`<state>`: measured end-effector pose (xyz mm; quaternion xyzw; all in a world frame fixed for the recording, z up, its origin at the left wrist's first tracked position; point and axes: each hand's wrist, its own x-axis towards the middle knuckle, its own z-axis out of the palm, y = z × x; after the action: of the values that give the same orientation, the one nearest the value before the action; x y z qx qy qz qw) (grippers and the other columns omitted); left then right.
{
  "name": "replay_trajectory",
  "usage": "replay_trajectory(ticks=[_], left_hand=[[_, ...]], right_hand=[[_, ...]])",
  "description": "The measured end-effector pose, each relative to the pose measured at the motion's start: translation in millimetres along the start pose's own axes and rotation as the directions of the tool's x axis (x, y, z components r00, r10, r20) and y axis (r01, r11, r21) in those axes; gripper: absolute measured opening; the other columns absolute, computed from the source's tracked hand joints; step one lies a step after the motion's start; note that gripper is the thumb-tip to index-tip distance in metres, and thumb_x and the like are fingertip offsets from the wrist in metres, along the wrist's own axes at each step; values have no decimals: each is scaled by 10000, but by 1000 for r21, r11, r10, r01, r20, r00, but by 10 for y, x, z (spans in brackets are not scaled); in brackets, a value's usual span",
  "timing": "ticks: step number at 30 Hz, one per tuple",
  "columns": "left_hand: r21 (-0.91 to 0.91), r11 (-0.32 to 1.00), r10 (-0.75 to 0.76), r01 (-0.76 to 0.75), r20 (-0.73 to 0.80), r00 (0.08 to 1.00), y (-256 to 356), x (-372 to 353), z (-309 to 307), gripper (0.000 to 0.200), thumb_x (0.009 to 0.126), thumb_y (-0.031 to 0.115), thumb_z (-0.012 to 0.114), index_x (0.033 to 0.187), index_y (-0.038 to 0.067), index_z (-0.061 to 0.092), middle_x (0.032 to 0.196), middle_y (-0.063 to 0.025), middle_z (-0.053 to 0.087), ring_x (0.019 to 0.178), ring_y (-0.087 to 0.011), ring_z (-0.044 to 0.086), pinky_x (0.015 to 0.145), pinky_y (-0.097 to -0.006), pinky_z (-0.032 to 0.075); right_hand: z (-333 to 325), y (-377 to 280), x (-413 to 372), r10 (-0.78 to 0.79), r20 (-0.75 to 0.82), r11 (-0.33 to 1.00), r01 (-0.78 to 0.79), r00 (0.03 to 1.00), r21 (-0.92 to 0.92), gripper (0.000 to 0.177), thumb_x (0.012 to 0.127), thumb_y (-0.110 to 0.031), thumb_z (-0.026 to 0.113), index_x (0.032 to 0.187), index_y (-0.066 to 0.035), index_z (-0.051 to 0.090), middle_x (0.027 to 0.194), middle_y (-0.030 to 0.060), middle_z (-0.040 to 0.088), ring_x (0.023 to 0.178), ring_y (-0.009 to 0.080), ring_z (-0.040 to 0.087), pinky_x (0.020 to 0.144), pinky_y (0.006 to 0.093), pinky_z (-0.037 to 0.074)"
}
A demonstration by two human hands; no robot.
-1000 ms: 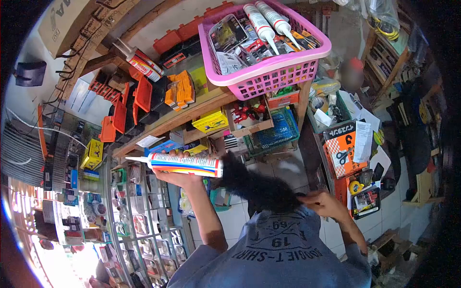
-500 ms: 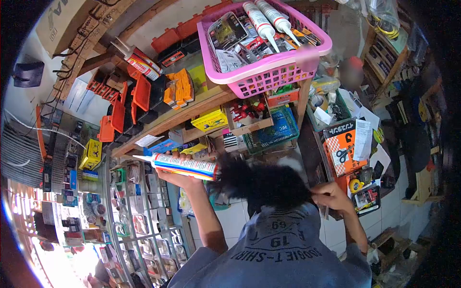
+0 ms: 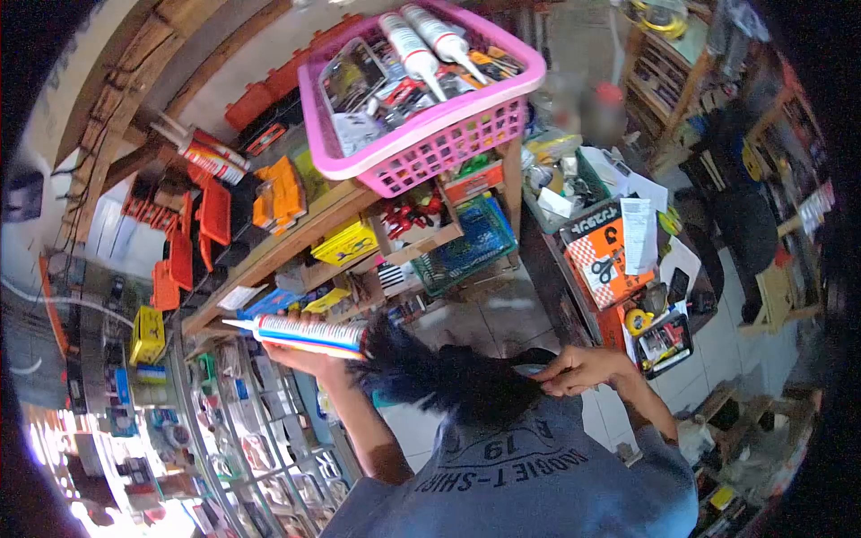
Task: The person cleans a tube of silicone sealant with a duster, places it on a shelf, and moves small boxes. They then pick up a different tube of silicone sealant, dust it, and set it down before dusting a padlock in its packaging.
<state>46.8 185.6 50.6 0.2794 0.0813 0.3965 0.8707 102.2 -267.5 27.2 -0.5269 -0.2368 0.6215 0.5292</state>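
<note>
— Pink plastic first, head view: we note the basket (image 3: 448, 148) on top of the wooden shelf (image 3: 296, 235), towards its right-hand end, with two more cartridges (image 3: 421, 45) lying in it.
— Where is the sealant tube (image 3: 300, 332)?
— In our left hand (image 3: 309, 357), fingers wrapped round the barrel from below. It lies near level, nozzle to the left, just in front of the wooden shelf's lower front edge. It appears to touch nothing else.
— And the right hand (image 3: 578, 368)?
— At the hair (image 3: 448, 381), fingers curled. Whether they pinch a strand, we cannot tell.
— Handling advice?
— We judge a one-handed grip adequate if held at mid-barrel. Hold the nozzle clear of the shelf edge and the stock under it. For steadier control, bring the other hand to the plunger end.
</note>
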Motion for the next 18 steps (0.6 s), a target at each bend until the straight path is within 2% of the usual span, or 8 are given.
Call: replay_trajectory(ticks=[5,9,11,13,14,15,16,18], left_hand=[[10,999,29,-30,51,998,-89,-53,117,532,863,593,415,936,81,538,700,-41,477,575,-167,425,550,-298,377],[-50,998,-38,39,18,999,-111,-40,156,528,859,599,404,901,84,514,698,-37,460,593,-159,417,558,-285,366],[112,989,107,-101,-55,993,-147,-137,473,540,851,609,405,885,78,497,705,-34,455,612,-156,416,575,-281,368],[101,992,71,-74,34,997,-108,-121,454,548,850,609,405,889,71,508,702,-34,460,604,-158,416,571,-291,367],[106,988,118,-112,-56,991,-114,-126,496,552,851,607,402,890,69,516,707,-37,473,601,-160,420,564,-297,368],[115,982,164,-148,-147,975,-125,-142,516,555,852,606,399,890,66,524,711,-41,485,598,-162,424,558,-303,369],[15,995,95,-95,17,995,-70,-73,268,571,847,618,388,910,77,560,743,-60,538,588,-173,465,540,-315,406],[70,986,159,-152,-111,981,-107,-142,388,577,842,627,386,929,88,574,751,-68,557,588,-180,490,536,-324,428]], right_hand=[[-178,61,-96,-289,-239,913,192,927,-361,384,922,-167,567,1282,-34,545,686,-22,552,593,32,464,505,202,380],[-105,172,-30,38,52,953,-52,998,299,302,933,-165,560,1208,-45,596,627,-34,462,525,14,389,425,187,287],[-23,212,28,124,130,760,-179,984,624,110,929,-122,561,894,-31,612,634,-27,472,511,38,396,420,211,294],[-2,241,75,138,30,947,-141,990,289,164,924,-140,554,1012,-27,635,652,20,535,555,73,493,444,253,356],[-19,465,184,-264,-204,947,213,943,-242,244,901,-132,555,1138,-91,599,713,56,565,575,155,546,457,312,395],[-17,598,227,-670,-179,575,350,720,-740,387,878,-125,557,1263,-155,563,775,92,595,595,238,598,470,372,434],[77,192,76,-597,-256,565,172,761,-807,449,811,-96,575,1248,-197,580,853,134,616,692,313,630,576,451,480],[131,37,-1,-580,-324,510,23,748,-860,442,795,-80,574,1224,-184,599,848,131,617,687,302,631,577,445,478]])
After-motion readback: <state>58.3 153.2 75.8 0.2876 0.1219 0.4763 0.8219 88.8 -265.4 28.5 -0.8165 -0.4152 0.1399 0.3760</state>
